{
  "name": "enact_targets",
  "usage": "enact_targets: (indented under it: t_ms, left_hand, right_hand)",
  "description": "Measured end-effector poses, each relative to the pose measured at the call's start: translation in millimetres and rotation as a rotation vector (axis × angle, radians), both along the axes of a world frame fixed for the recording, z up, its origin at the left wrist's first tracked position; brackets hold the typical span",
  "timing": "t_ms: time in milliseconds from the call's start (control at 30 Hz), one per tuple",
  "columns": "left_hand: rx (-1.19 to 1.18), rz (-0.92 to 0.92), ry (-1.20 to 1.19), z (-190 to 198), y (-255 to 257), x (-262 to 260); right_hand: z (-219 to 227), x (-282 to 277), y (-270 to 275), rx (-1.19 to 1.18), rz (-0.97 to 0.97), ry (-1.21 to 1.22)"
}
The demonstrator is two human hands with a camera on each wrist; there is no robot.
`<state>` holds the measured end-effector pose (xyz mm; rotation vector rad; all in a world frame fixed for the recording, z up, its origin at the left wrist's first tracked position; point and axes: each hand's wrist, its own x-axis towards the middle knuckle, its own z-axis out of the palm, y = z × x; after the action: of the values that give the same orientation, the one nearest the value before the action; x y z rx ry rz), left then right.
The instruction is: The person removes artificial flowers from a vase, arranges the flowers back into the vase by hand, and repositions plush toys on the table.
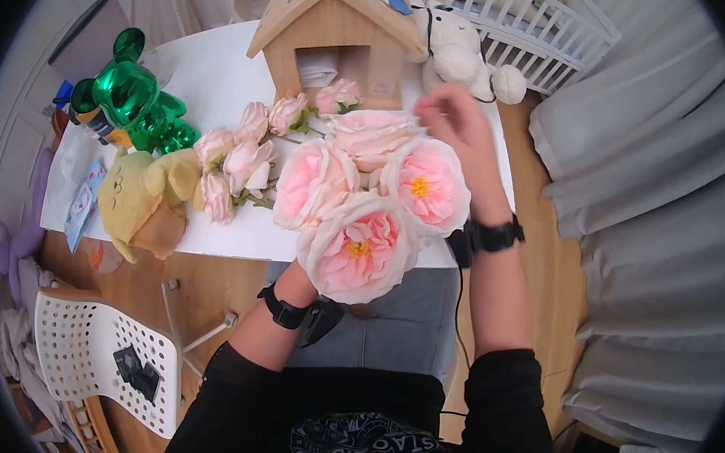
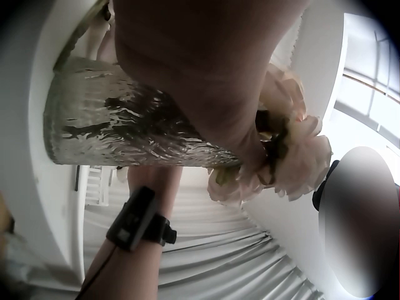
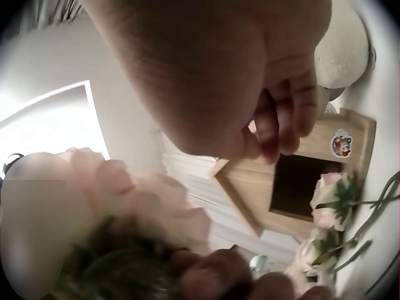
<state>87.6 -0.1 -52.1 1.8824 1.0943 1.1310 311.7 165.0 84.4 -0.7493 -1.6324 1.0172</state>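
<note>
Large pink roses [image 1: 359, 247] with yellow centres stand bunched in a ribbed glass vase [image 2: 94, 119], stems showing through its wall. My left hand [image 2: 206, 69] grips the vase near its mouth, just below the blooms; in the head view the flowers hide most of that hand, while its fingertips [image 3: 219, 275] show low in the right wrist view. Beyond the bunch, at its upper right, my right hand [image 1: 458, 122] is raised with loosely bent fingers and holds nothing. Smaller pink roses [image 1: 248, 165] lie on the white table [image 1: 208, 236] left of the bunch.
A wooden house [image 1: 277, 71] stands at the table's back, a white plush toy [image 1: 454, 42] to its right. On the left are a shiny green bear figure [image 1: 127, 80] and a yellow plush [image 1: 139, 196]. A white chair [image 1: 72, 340] stands lower left; grey curtains [image 1: 637, 205] hang right.
</note>
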Motion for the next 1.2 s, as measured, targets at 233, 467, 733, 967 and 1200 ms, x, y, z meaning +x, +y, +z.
enact_targets:
  t_ms: [233, 467, 733, 967, 1200]
  left_hand:
    - [-0.045, -0.023, 0.018, -0.3, 13.8, -0.1]
    - [-0.111, -0.007, 0.053, -0.8, -4.1, -3.6]
    - [0.083, 0.090, 0.227, 40.6, -2.4, -9.3]
    - [0.252, 0.542, 0.554, 94.3, -20.2, -64.8]
    - [0.283, 0.507, 0.742, 93.7, -5.8, -79.9]
  right_hand:
    - [-78.5, -21.2, 39.5, -0.194, 0.454, 0.044]
    - [-88.4, -12.2, 35.8, 0.187, 0.232, -0.331]
    - [-70.9, -10.7, 38.8, 0.060, 0.305, -0.537]
    - [-63.4, -19.0, 30.9, 0.246, 0.189, -0.499]
    - [-76.3, -20.0, 34.6, 0.246, 0.260, -0.418]
